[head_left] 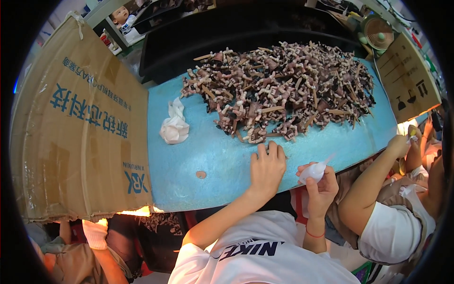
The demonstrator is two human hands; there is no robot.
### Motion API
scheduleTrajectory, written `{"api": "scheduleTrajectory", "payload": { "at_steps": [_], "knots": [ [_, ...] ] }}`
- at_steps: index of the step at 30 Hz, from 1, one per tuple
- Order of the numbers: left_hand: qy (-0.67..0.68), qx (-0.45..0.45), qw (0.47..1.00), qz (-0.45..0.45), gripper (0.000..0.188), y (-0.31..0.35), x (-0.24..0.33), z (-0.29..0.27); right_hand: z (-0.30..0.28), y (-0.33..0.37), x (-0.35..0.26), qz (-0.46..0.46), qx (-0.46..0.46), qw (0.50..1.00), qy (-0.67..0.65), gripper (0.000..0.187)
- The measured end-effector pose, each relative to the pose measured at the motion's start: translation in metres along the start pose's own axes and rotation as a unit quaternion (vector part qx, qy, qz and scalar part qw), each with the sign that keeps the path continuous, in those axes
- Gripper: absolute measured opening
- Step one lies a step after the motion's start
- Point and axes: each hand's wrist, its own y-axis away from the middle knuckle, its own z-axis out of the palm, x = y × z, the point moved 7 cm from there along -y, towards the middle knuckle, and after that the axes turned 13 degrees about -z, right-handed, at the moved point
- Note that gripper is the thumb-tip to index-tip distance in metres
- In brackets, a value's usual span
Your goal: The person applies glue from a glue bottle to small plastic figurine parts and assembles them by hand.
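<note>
At the near edge of a large pile of small plastic figures [288, 85], my left hand [268, 168] rests low over the blue tabletop [222, 175]. Its fingers are bent down and closed, and whatever they grip is hidden beneath them. My right hand [324, 189], a little to the right and nearer to me, is closed around a white squeeze bottle [313, 173] with a thin nozzle pointing up and right. The figures are brown, black and pinkish, heaped loosely with several flat tan pieces among them.
Crumpled white tissue [175, 124] and a small flat tan disc [201, 174] lie left on the table. Cardboard walls [80, 128] [406, 78] border both sides. A black tray [189, 42] stands behind the pile, a fan [378, 34] far right. Other people sit close on both sides.
</note>
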Motion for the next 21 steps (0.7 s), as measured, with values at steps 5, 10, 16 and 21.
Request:
{"api": "scheduleTrajectory", "payload": {
  "at_steps": [5, 10, 16, 21],
  "knots": [
    [0.212, 0.005, 0.977, -0.019, 0.027, 0.006, -0.038, -0.014, -0.003, 0.0, -0.001, -0.006, -0.008, 1.0, 0.018, 0.025],
    [0.75, -0.18, 0.569, -0.284, 0.018, 0.034, -0.102, 0.005, 0.013, 0.0, -0.006, 0.032, -0.01, 0.999, -0.007, 0.027],
    [0.839, -0.21, 0.399, -0.305, 0.028, 0.065, -0.114, -0.002, 0.033, 0.01, -0.004, 0.046, -0.038, 0.998, -0.024, 0.044],
    [0.861, -0.224, 0.355, -0.287, 0.039, 0.075, -0.119, -0.015, 0.045, 0.013, -0.006, 0.052, -0.044, 0.998, -0.016, 0.048]
  ]
}}
